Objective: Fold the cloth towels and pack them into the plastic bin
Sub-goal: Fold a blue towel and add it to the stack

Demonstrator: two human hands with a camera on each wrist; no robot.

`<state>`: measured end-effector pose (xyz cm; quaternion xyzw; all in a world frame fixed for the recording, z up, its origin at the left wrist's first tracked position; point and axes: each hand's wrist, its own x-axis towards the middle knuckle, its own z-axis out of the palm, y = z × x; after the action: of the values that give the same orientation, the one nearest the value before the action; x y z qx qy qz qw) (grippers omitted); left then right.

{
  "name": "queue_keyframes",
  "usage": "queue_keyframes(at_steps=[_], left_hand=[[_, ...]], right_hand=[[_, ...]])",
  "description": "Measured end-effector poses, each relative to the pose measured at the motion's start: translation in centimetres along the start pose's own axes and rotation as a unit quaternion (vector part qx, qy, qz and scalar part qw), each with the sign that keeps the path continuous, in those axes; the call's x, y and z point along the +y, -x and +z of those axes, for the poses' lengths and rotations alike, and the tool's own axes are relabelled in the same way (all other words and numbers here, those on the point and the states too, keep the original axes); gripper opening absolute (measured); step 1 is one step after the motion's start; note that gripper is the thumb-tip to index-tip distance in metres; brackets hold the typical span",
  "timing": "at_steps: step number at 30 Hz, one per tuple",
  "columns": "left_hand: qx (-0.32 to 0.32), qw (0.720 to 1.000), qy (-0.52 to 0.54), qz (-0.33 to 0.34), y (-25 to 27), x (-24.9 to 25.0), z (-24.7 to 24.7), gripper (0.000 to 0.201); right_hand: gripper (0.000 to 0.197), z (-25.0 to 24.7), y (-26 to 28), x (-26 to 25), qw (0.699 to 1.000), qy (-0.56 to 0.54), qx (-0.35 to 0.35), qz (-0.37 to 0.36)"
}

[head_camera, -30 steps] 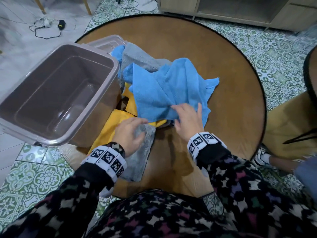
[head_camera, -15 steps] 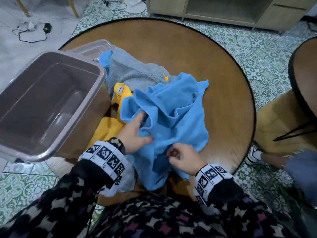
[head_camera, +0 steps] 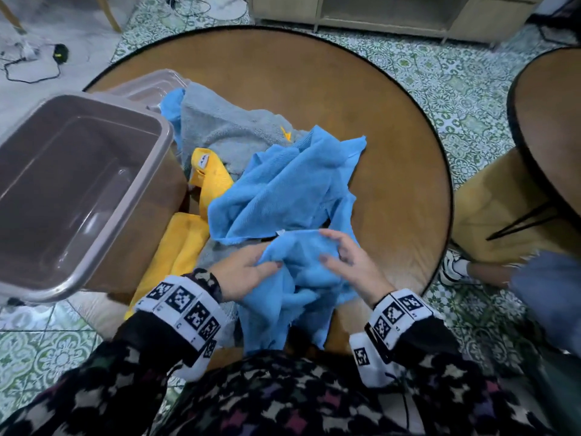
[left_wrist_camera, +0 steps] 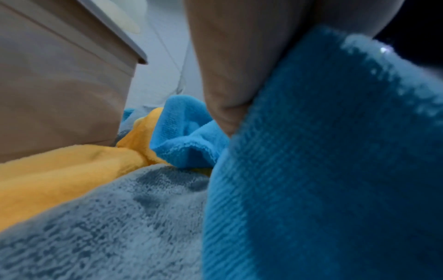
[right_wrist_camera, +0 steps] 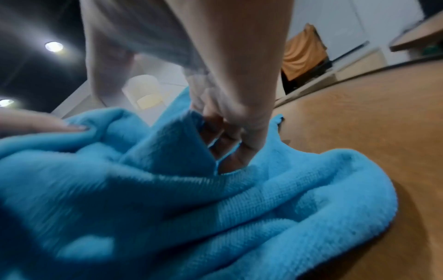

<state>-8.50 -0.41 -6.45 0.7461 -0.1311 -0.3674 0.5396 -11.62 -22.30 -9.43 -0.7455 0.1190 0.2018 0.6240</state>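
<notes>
A crumpled blue towel (head_camera: pixel 292 190) lies mid-table and hangs over the near edge toward my lap. My left hand (head_camera: pixel 267 265) pinches a bunch of it, thumb on top and fingers underneath. In the left wrist view the left hand (left_wrist_camera: pixel 239 66) sits against the blue towel (left_wrist_camera: pixel 311 170). My right hand (head_camera: pixel 330 247) is at the towel's hem; in the right wrist view, the right hand (right_wrist_camera: pixel 230 144) has fingers hooked into a fold of the blue towel (right_wrist_camera: pixel 191 217). The taupe plastic bin (head_camera: pixel 157 130) stands empty on the left.
A grey towel (head_camera: pixel 226 121) and a yellow towel (head_camera: pixel 182 247) lie beside the bin, another blue cloth (head_camera: pixel 171 105) under the grey one. The bin lid (head_camera: pixel 151 84) lies behind. A second table (head_camera: pixel 550 127) and someone's foot (head_camera: pixel 456 269) are on the right.
The blue towel has been pulled nearer and now drapes over the table edge. My right hand went from a fist low on the cloth up to its hem; my left hand shifted right onto a bunch.
</notes>
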Motion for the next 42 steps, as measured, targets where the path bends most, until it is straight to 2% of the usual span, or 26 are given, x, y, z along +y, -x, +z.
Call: queue_keyframes(at_steps=[1, 2, 3, 5, 7, 13, 15, 18, 20, 24, 28, 29, 34, 37, 42], left_hand=[[0.018, 0.999, 0.031, 0.008, 0.0, 0.3, -0.3, 0.026], [0.027, 0.999, 0.043, 0.013, 0.1, 0.7, -0.7, 0.022], [0.031, 0.999, 0.038, 0.017, 0.2, 1.0, -1.1, 0.022], [0.042, 0.999, 0.020, 0.023, 0.3, 1.0, -1.8, 0.035], [0.047, 0.999, 0.008, 0.009, 0.5, 0.8, -2.3, 0.041], [0.100, 0.995, -0.011, -0.011, 1.0, 0.7, -2.1, 0.029], [0.138, 0.990, 0.009, -0.011, 0.9, 1.0, -2.1, 0.029], [0.213, 0.977, 0.031, -0.006, 0.1, 1.6, -2.4, 0.017], [0.240, 0.970, 0.024, -0.018, -0.6, 1.6, -2.5, 0.024], [0.237, 0.970, 0.023, -0.051, -1.5, 1.7, -1.3, 0.025], [0.240, 0.968, 0.051, -0.047, -1.8, 3.2, -0.7, 0.048], [0.239, 0.968, 0.066, -0.042, -1.9, 3.4, -1.0, 0.048], [0.210, 0.973, 0.087, -0.033, -2.2, 3.3, -2.5, 0.025], [0.190, 0.976, 0.100, -0.036, -2.3, 2.7, -3.1, 0.032], [0.124, 0.986, 0.110, -0.012, -1.7, 2.1, -3.8, 0.031]], right_hand=[[0.035, 0.2, 0.2, 0.1, 0.999, 0.020, -0.024, -0.023], [0.034, 0.3, 0.3, 0.3, 0.998, 0.045, -0.010, -0.049], [0.032, 0.2, 0.2, 0.2, 0.995, 0.059, 0.031, -0.075], [0.028, -0.4, -0.1, -0.4, 0.986, 0.055, 0.124, -0.096], [0.027, -1.0, -0.2, -1.2, 0.981, 0.027, 0.157, -0.108], [0.023, -0.5, 0.5, -2.1, 0.982, 0.053, 0.142, -0.108], [0.024, -0.4, 0.7, -2.0, 0.981, 0.042, 0.154, -0.107], [0.027, -1.1, 0.5, -2.0, 0.976, 0.052, 0.179, -0.108], [0.029, -2.0, 0.2, -2.1, 0.976, 0.062, 0.179, -0.104], [0.029, -3.8, -0.4, -1.9, 0.982, 0.090, 0.142, -0.086], [0.033, -4.7, -0.8, -1.5, 0.988, 0.111, 0.095, -0.038], [0.034, -4.7, -1.1, -1.5, 0.988, 0.119, 0.091, -0.034], [0.031, -4.3, -2.3, -2.1, 0.985, 0.123, 0.113, -0.042], [0.027, -3.7, -2.5, -2.5, 0.983, 0.123, 0.127, -0.053], [0.024, -2.7, -2.3, -1.9, 0.978, 0.117, 0.166, -0.042]])
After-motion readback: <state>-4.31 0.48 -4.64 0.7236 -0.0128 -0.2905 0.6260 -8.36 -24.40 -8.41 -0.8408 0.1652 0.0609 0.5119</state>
